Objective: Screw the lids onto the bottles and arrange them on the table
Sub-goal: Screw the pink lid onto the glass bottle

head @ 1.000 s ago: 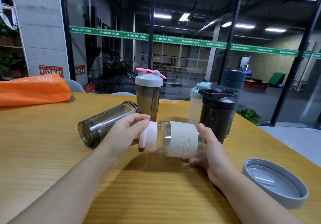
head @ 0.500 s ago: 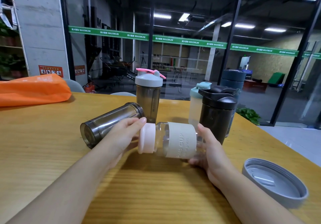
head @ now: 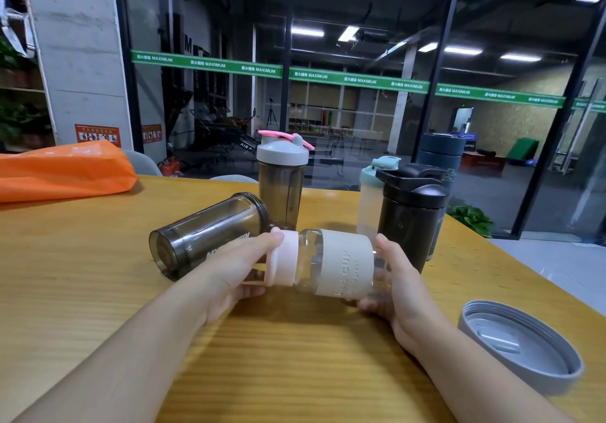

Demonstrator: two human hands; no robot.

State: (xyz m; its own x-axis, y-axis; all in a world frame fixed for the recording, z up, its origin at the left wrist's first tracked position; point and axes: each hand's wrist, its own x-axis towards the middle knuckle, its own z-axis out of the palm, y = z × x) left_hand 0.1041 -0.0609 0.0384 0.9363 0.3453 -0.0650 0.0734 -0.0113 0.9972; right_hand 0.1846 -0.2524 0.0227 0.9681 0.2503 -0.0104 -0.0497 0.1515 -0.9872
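I hold a clear glass cup [head: 346, 271] with a cream sleeve sideways above the wooden table [head: 98, 291]. My left hand [head: 239, 268] grips its pale pink lid [head: 282, 258], which sits on the cup's mouth. My right hand [head: 393, 278] grips the cup's base. Behind my left hand a smoky grey bottle [head: 203, 232] lies on its side without a lid. A grey lid [head: 521, 347] lies upside down at the right. Upright at the back stand a smoky shaker [head: 282, 180] with a grey and pink lid and a black shaker [head: 410, 212].
A pale shaker with a mint lid [head: 370, 199] and a dark blue flask [head: 441, 157] stand behind the black shaker. An orange bag [head: 62, 170] lies at the table's far left. The table's right edge runs close past the grey lid. A glass wall stands behind.
My left hand has turned on the pink lid, which now sits squarer and closer on the cup's mouth. The cup has tilted a little; my right hand stays on its base.
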